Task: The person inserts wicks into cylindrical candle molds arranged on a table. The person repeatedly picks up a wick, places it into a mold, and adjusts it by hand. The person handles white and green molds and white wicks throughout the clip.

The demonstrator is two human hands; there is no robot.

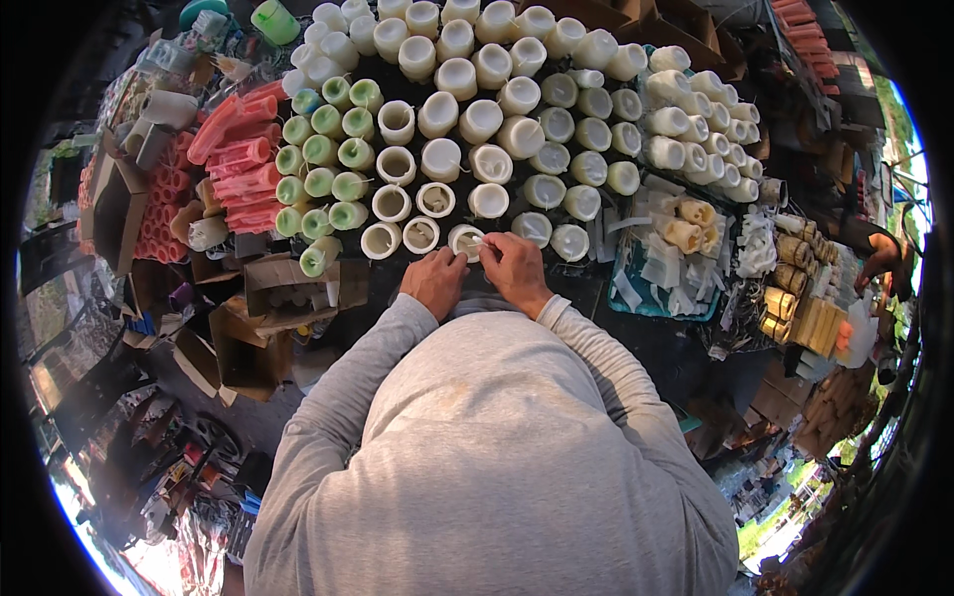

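A white candle (pixel 464 238), round with a hollowed top, stands at the near edge of the table in front of me. My left hand (pixel 435 281) is curled against its near left side, fingertips closed on it. At its right rim, my right hand (pixel 516 269) has thumb and fingers pinched together. A small pale bit shows at those fingertips, too small to name. Left of the candle stand more hollow white candles (pixel 420 234). To its right are translucent whitish ones (pixel 570 241). The palms of both hands are hidden.
Rows of white candles (pixel 440 159) and green candles (pixel 319 151) cover the dark table. Pink candle bundles (pixel 245 184) lie left, above open cardboard boxes (pixel 248 343). A teal tray (pixel 679 311) with white scraps sits right, near yellowish rolls (pixel 780 301).
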